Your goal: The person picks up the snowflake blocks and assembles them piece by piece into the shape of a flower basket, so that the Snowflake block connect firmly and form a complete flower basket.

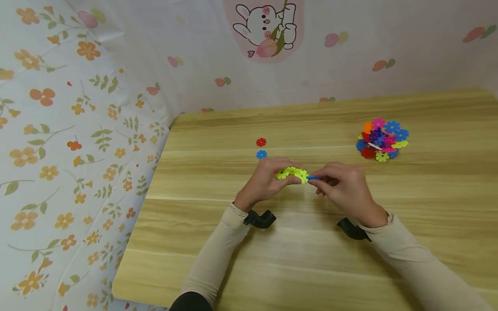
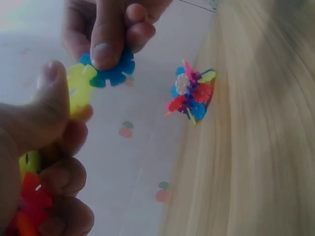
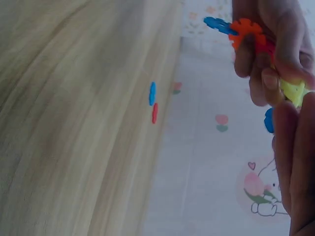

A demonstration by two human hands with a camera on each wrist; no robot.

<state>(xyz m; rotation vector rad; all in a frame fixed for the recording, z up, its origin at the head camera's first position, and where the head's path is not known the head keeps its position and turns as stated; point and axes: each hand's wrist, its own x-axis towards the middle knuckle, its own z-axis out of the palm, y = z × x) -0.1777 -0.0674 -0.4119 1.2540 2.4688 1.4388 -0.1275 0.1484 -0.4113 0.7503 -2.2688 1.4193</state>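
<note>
My left hand (image 1: 266,178) grips a joined chain of notched flower-shaped plastic discs. Yellow discs (image 1: 301,175) stick out of its right end, while a red disc (image 2: 35,199) shows under the fingers in the left wrist view. At the chain's other end, the right wrist view shows an orange disc (image 3: 247,30) and a blue one (image 3: 216,24). Between thumb and fingers, my right hand (image 1: 347,186) pinches a blue flower disc (image 2: 118,73) by its edge. That disc meets the end yellow disc; whether their notches interlock I cannot tell.
A heap of mixed-colour flower discs (image 1: 383,141) lies on the wooden table (image 1: 295,268), back right. Beyond the left hand lie a loose red disc (image 1: 261,142) and a loose blue disc (image 1: 262,154). Patterned cloth (image 1: 175,26) hangs behind and left of the table.
</note>
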